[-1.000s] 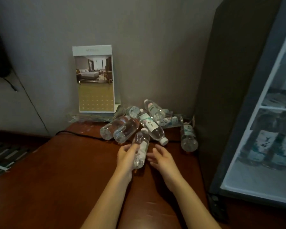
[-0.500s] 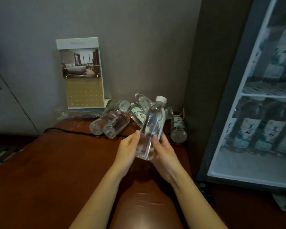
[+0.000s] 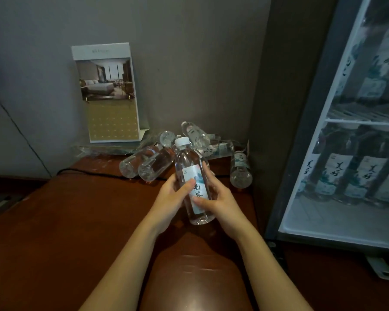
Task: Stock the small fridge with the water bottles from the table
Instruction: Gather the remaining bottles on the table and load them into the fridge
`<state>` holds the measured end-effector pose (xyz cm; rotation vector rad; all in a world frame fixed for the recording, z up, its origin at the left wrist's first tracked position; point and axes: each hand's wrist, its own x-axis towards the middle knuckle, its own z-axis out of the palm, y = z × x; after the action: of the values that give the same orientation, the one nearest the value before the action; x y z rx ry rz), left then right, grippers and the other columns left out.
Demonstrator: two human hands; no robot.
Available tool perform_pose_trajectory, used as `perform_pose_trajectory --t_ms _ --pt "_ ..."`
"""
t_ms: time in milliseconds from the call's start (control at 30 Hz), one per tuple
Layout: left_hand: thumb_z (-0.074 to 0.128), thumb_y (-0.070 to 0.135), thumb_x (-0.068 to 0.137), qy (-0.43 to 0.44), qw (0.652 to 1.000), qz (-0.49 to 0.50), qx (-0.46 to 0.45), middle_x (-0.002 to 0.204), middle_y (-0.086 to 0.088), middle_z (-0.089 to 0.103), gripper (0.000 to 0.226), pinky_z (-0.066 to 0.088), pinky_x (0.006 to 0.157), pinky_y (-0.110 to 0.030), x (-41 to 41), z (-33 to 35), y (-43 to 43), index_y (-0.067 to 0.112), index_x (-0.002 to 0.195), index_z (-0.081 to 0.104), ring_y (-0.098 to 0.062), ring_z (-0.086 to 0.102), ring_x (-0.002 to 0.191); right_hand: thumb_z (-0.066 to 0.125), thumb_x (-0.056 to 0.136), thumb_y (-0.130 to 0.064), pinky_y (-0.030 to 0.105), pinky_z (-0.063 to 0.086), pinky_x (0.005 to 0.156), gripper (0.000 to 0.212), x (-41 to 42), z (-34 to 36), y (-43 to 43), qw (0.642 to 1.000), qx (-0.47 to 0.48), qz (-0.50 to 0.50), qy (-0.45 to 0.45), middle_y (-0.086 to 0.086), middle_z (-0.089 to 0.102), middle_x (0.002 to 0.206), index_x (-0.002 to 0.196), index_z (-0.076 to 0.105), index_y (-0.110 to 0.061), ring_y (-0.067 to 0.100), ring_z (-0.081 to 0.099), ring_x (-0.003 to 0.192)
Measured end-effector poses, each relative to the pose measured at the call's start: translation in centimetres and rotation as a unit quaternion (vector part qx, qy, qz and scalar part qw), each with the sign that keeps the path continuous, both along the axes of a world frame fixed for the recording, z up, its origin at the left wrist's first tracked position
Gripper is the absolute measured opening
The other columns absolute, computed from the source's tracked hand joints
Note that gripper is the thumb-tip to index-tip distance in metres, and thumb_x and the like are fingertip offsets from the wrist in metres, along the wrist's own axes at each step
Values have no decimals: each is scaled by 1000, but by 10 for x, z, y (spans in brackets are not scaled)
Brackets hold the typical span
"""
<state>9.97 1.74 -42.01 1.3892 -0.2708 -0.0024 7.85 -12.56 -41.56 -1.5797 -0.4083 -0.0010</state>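
The water bottle (image 3: 188,165) is in the air just above the tabletop (image 3: 76,221). It is almost upright, with its white cap toward 12 o'clock. It sits between both hands. The left hand (image 3: 169,199) grips it from 9 o'clock, with the thumb pressed on the front of the label. The right hand (image 3: 222,204) grips it from 3 o'clock, with the fingers curled behind the body and the thumb on the lower label.

I judge the bottle to be full, so it has some weight but is easy for one hand. The plastic looks thin and smooth, so it may give under a hard squeeze and slip if wet. The middle, around the paper label, seems the best place to hold.

The other bottles (image 3: 148,163) lie in a heap at 12 o'clock from the hands, near the wall. The small fridge (image 3: 279,108) stands at 3 o'clock, with bottles already upright on its lower shelf.
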Motion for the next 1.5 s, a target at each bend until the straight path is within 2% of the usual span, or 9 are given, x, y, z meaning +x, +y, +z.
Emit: perform_pose_trajectory --t_ms 200,333,467,567,933,1067,1200,1367,1500 --pt "58 31 83 3 999 -31 14 115 -9 67 41 55 83 -39 -9 5 1 16 121 57 -25 66 103 66 82 0 21 54 85 88 -14 8 -5 999 -38 27 20 -45 49 103 130 15 -53 -14 59 95" --pt "56 32 83 10 998 -54 20 119 -11 65 48 56 80 -37 -28 11 -6 12 126 53 -27 65 106 72 79 -11 27 53 91 92 -37 15 -15 997 -70 15 7 -6 49 136 125 11 -63 8 55 115" --pt "63 47 75 -23 996 -83 33 115 -4 68 60 57 75 -33 -62 27 -25 15 125 54 -22 66 103 75 76 -14 36 51 96 99 -75 26 -39 996 -88 -19 -19 -5 48 135 127 7 -65 11 54 117" --pt "76 65 54 -59 993 -97 28 110 -1 70 75 56 71 -28 -90 39 -46 24 115 60 -20 67 100 75 75 -12 25 54 86 101 -110 36 -62 994 -94 -40 -36 -5 57 120 126 8 -68 8 61 105" --pt "55 29 78 -165 946 -275 35 93 13 73 31 57 72 -23 -187 122 -219 29 109 57 -9 69 89 73 77 -8 22 51 87 103 -255 104 -209 967 -65 -217 -119 -3 51 135 139 3 -51 7 60 112" --pt "51 17 88 -206 915 -347 2 90 12 73 27 55 69 -20 -236 153 -300 20 115 58 -6 69 86 74 75 -15 30 50 96 102 -318 131 -270 934 -83 -314 -151 0 53 135 137 3 -54 10 59 115" --pt "53 24 80 -243 877 -413 -33 90 10 73 38 56 72 -24 -283 182 -367 16 117 55 -8 69 86 67 80 -3 25 55 80 95 -380 157 -317 888 -109 -403 -192 -2 58 122 129 8 -59 7 66 97" --pt "55 23 88 -303 838 -452 -48 118 2 66 47 50 96 -32 -333 228 -427 15 134 45 -12 62 110 68 79 1 22 54 81 93 -434 197 -364 802 -156 -513 -262 -6 56 121 146 13 -32 3 62 103" --pt "48 15 96 -378 816 -436 -31 131 -3 56 45 51 84 -15 -359 268 -462 16 139 38 -9 57 114 72 75 -2 41 56 84 71 -444 238 -407 729 -167 -596 -292 -1 58 110 133 34 -16 18 63 102"
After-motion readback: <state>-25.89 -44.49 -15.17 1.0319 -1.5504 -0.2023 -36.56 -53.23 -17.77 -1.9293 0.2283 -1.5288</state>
